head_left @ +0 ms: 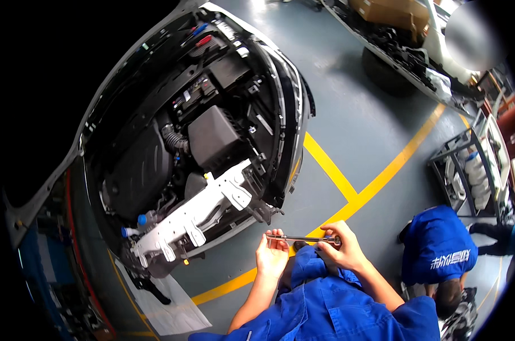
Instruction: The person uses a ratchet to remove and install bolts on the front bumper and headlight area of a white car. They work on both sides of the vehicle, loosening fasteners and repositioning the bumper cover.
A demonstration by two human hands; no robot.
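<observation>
In front of my body I hold a slim metal ratchet wrench (pixel 308 239) level between both hands. My left hand (pixel 273 258) is palm up, its fingertips closed round the thin left end. My right hand (pixel 348 247) grips the thicker, darker right end between thumb and fingers. Small details at both ends are covered by my fingers. Ahead and to the left is a car's open engine bay (pixel 181 136). A white metal crossbeam (pixel 195 219) runs along its near side, apart from my hands.
Yellow lines (pixel 331 170) mark the grey floor. To the right a co-worker in blue (pixel 439 247) bends down beside a dark metal rack (pixel 470 170). Another car's front section (pixel 405 59) stands at the far right. A white sheet (pixel 169 307) lies on the floor at the lower left.
</observation>
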